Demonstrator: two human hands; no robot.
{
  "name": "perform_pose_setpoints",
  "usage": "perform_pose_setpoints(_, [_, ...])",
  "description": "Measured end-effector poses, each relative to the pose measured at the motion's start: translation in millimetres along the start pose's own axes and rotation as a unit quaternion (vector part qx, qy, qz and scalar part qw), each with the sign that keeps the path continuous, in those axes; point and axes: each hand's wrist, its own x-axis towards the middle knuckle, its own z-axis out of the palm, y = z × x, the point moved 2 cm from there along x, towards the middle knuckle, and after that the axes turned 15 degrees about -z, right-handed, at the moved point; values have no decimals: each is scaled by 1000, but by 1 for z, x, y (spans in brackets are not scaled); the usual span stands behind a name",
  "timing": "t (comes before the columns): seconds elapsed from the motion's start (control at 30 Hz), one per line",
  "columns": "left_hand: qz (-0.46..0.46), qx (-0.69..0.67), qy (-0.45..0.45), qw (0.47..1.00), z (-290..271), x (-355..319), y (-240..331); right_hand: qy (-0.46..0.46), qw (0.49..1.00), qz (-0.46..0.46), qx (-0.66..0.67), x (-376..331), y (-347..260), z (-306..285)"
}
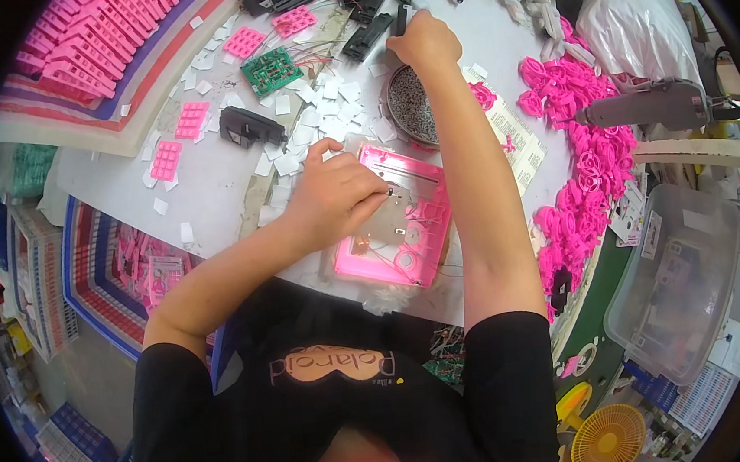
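Left hand (337, 194) pinching a clear panel (383, 211) atop the pink casing (424, 253); right hand (426, 40) gripping a black part (400, 22) far behind.

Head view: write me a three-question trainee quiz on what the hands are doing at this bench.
1. True or false: the left hand rests on the pink case.
2. Which thing is the right hand reaching among? A) black parts at the far edge B) the yellow fan C) the clear bin
3. Fill in: the round dish sits just beyond the pink case, below the ____ hand.

Key: 1 true; 2 A; 3 right.
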Motion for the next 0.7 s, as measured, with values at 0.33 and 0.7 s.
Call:
perform_pose_setpoints(0.33, [-103,-88,-29,990,-5,2,-8,185,944,-220,163,-119,32,-137])
perform_pose_setpoints(0.7, [-149,-132,-43,979,-6,-2,-21,-10,912,-354,208,-239,-25,-88])
